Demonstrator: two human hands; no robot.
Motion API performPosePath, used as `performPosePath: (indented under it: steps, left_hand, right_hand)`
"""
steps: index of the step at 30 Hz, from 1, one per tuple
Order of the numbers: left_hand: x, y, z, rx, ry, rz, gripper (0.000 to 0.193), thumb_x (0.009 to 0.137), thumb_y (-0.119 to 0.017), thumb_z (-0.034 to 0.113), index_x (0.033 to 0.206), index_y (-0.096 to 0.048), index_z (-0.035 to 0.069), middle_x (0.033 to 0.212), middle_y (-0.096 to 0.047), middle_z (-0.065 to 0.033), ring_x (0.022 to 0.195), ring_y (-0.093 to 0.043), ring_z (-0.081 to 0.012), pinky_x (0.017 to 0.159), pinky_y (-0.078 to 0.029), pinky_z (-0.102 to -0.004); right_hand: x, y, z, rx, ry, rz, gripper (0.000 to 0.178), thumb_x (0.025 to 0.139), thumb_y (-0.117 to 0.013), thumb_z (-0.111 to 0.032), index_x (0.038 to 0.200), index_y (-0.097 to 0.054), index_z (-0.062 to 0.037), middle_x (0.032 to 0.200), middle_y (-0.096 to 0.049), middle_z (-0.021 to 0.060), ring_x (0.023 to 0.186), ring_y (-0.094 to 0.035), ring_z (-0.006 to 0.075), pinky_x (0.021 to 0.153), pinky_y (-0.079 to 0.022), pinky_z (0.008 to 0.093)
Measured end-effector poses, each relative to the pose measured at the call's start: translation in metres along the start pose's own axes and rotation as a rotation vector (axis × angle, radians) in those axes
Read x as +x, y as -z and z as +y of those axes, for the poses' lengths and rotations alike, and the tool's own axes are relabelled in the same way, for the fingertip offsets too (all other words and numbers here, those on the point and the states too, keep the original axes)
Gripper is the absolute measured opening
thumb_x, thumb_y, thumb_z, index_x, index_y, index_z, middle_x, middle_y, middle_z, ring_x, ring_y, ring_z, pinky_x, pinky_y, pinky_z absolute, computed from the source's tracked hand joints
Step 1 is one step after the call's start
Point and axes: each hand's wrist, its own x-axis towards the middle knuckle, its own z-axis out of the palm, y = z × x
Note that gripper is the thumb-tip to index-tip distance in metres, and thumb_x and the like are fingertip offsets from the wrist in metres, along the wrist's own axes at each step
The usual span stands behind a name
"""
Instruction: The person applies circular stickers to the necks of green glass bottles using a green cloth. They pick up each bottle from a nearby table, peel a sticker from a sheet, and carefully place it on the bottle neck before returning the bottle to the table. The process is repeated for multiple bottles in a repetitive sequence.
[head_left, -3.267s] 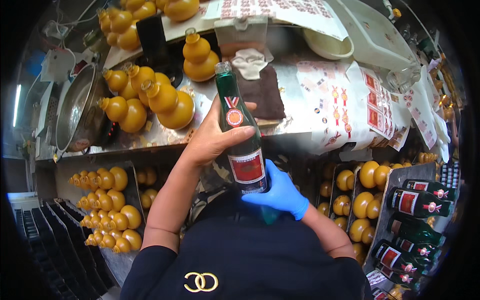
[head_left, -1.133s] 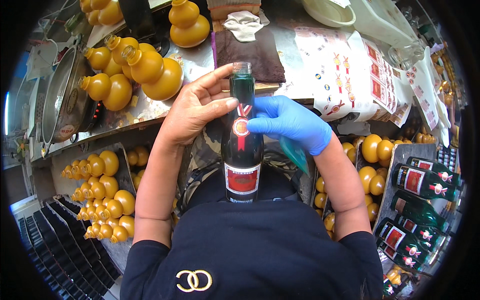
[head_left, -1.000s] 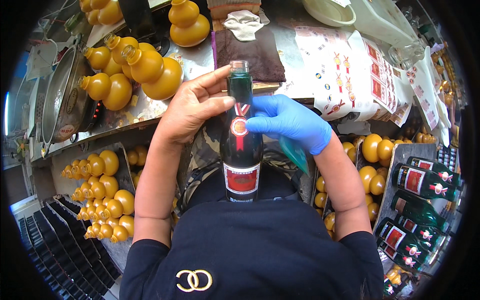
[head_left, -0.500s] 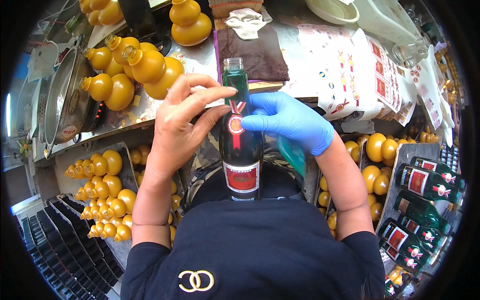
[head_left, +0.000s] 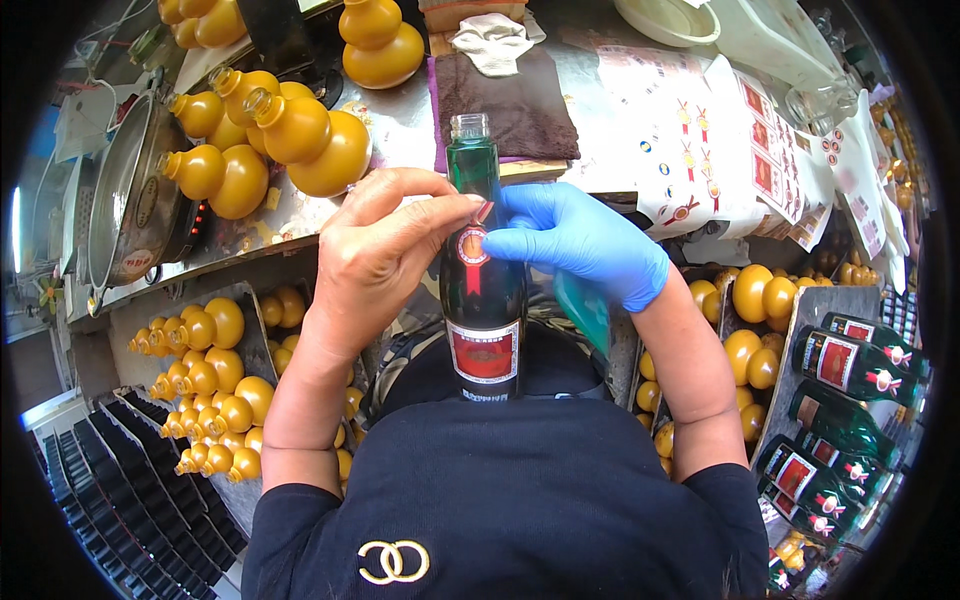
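- Presently, the bottle (head_left: 498,300) is at the middle of the view, before the dark shirt (head_left: 510,490), its open mouth toward 12 o'clock and its base toward 6. What supports the base, I cannot tell.
- Its glass is deep green, clearer at the neck. Low on the body is a red label (head_left: 485,352) with pale border; above sits a round medal (head_left: 471,247) with red ribbon ends.
- Left hand (head_left: 385,240), bare, comes from 9 o'clock. Thumb and forefinger tips are together over the upper ribbon; whether the ribbon is between them, I cannot tell.
- Right hand (head_left: 590,245), blue-gloved, comes from 3 o'clock. Its fingers are clamped around the bottle's shoulder, thumb in front beside the medal.
- Toward 8 o'clock, a grey tray (head_left: 237,495) bears rows of orange gourds (head_left: 225,370), lying with necks to the left.
- Toward 4 o'clock, green bottles (head_left: 850,365), most with similar labels and medals, lie on a grey board (head_left: 795,340).
- At 10 o'clock, larger gourds (head_left: 340,150) with glass mouths lean together, and farther out a metal pan (head_left: 118,200) is tilted.
- Toward 1 o'clock is a pale bowl (head_left: 668,35); its content is hard to see.
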Motion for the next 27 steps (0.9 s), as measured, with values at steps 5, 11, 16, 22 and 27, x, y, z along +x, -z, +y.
performPosePath:
  steps: [5, 11, 16, 22, 27]
  left_hand:
    - [-0.002, -0.001, -0.004, -0.019, -0.017, 0.007, 0.024, 0.071, -0.074, -0.003, 0.093, -0.07, 0.006, 0.086, -0.065, -0.0069, 0.081, -0.064, -0.0226, 0.071, -0.051, -0.0315]
    - [0.0, -0.002, -0.002, -0.039, 0.019, 0.036, 0.018, 0.071, -0.074, -0.004, 0.087, -0.07, 0.003, 0.085, -0.065, -0.0078, 0.079, -0.064, -0.0204, 0.07, -0.049, -0.0287]
    - [0.005, -0.004, 0.0, -0.023, 0.036, -0.023, 0.016, 0.073, -0.072, -0.005, 0.085, -0.065, 0.002, 0.083, -0.061, -0.0085, 0.079, -0.061, -0.0229, 0.069, -0.048, -0.0309]
    - [0.006, -0.007, -0.001, -0.039, 0.046, -0.101, 0.016, 0.079, -0.065, -0.006, 0.089, -0.054, 0.001, 0.087, -0.053, -0.0112, 0.081, -0.055, -0.0286, 0.073, -0.046, -0.0355]
    - [0.001, -0.012, -0.005, -0.113, 0.119, -0.021, 0.017, 0.078, -0.067, -0.005, 0.09, -0.056, 0.001, 0.088, -0.054, -0.0109, 0.082, -0.056, -0.0283, 0.073, -0.047, -0.036]
  right_hand:
    - [0.0, 0.001, 0.002, -0.045, -0.025, 0.02, 0.04, 0.087, -0.069, -0.035, 0.113, -0.065, -0.0051, 0.08, -0.058, -0.006, 0.067, -0.044, 0.0016, 0.057, -0.037, 0.0187]
    - [0.001, 0.002, 0.003, -0.031, -0.027, 0.023, 0.042, 0.085, -0.072, -0.035, 0.112, -0.065, -0.0046, 0.077, -0.056, -0.0061, 0.065, -0.043, 0.001, 0.055, -0.035, 0.019]
    - [-0.005, -0.001, -0.007, -0.071, -0.017, 0.002, 0.045, 0.084, -0.073, -0.034, 0.114, -0.064, -0.0024, 0.081, -0.059, -0.0035, 0.073, -0.048, 0.0036, 0.063, -0.042, 0.0217]
    - [-0.004, -0.001, -0.011, -0.028, -0.037, -0.025, 0.045, 0.083, -0.073, -0.028, 0.118, -0.061, -0.001, 0.098, -0.065, 0.0014, 0.087, -0.054, 0.0058, 0.079, -0.047, 0.0245]
    - [-0.006, 0.001, -0.012, 0.021, -0.055, -0.022, 0.044, 0.083, -0.073, -0.025, 0.118, -0.061, -0.0013, 0.101, -0.065, 0.0017, 0.089, -0.054, 0.0055, 0.081, -0.047, 0.0247]
